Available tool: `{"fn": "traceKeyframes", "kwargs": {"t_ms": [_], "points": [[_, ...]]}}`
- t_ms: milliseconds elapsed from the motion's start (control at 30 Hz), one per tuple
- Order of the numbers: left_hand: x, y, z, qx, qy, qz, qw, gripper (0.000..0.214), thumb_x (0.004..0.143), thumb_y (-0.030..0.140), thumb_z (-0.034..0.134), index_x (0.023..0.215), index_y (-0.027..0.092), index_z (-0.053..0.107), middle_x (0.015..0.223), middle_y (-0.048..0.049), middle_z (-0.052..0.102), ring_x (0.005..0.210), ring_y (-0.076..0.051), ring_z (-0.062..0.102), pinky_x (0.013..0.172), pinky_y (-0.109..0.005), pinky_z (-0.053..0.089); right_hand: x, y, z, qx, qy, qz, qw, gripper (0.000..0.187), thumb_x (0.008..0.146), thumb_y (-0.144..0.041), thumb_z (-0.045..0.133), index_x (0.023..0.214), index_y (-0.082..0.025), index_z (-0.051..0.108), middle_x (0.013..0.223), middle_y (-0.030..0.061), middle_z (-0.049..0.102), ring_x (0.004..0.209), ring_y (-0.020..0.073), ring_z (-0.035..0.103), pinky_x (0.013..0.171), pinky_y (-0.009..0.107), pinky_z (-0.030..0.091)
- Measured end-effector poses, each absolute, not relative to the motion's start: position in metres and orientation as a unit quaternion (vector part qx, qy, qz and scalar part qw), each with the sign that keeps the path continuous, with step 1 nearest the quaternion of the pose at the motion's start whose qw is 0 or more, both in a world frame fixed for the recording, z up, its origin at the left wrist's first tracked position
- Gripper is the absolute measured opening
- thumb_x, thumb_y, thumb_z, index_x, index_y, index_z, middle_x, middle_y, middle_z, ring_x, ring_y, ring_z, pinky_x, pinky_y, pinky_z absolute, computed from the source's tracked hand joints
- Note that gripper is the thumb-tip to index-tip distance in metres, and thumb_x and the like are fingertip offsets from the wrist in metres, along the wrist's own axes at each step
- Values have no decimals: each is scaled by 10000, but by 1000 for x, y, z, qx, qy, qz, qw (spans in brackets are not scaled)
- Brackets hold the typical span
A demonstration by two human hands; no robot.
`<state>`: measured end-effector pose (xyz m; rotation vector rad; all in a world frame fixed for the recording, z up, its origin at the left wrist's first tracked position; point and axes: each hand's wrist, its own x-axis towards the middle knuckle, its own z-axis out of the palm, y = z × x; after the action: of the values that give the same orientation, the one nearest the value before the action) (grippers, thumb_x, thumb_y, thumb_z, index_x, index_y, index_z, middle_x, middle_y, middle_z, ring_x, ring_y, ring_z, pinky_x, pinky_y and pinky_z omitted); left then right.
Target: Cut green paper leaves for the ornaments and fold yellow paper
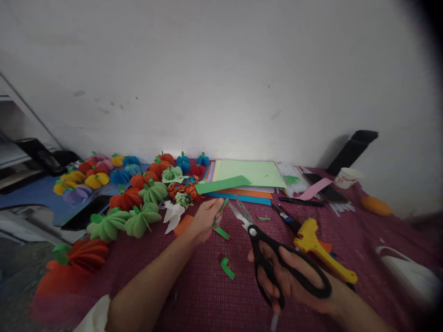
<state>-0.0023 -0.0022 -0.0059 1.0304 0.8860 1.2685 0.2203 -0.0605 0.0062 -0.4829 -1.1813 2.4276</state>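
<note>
Near the middle of the tabletop point(194, 295), over its dark red woven cloth, a person's two bare hands hold scissors and a small strip of green paper. The left hand point(206, 216), at the centre, has its grip pinched on the green strip point(224, 205). The right hand point(290, 285), nearer and to the right, has its grip wrapped around the looped black handles of the scissors point(254, 232), whose blades stand parted. The strip looks light, soft and easily creased, best pinched by one end, clear of the blades; its long axis slants from near left to far right, its free end rising from the fingertips. The scissors look stiff and somewhat weighty, probably smooth in the hand, and are best held by the loops; their long axis runs from near right to far left, tips pointing far left, close to the strip.
</note>
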Motion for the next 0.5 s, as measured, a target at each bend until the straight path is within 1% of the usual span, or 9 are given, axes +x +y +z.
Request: {"fn": "traceKeyframes", "kwargs": {"t_ms": [300, 500], "points": [[0, -4, -2, 446, 388, 546, 593, 369, 774, 475, 526, 617, 167, 399, 478, 86, 288, 384, -27, 231, 384, -186, 168, 220, -58, 4, -178, -416, 869, 199, 493, 825, -558, 378, 1087, -150, 466, 691, 43, 540, 597, 126, 507, 571, 307, 480], [-1, -1, -8, 466, 417, 542, 562, 364, 777, 484, 509, 627, 173, 392, 479, 87, 281, 398, -34, 228, 388, -179, 171, 220, -59, 7, -185, -413, 871, 192, 488, 820, -562, 390, 1071, -153, 476, 678, 35, 537, 585, 119, 506, 569, 294, 480]]}}
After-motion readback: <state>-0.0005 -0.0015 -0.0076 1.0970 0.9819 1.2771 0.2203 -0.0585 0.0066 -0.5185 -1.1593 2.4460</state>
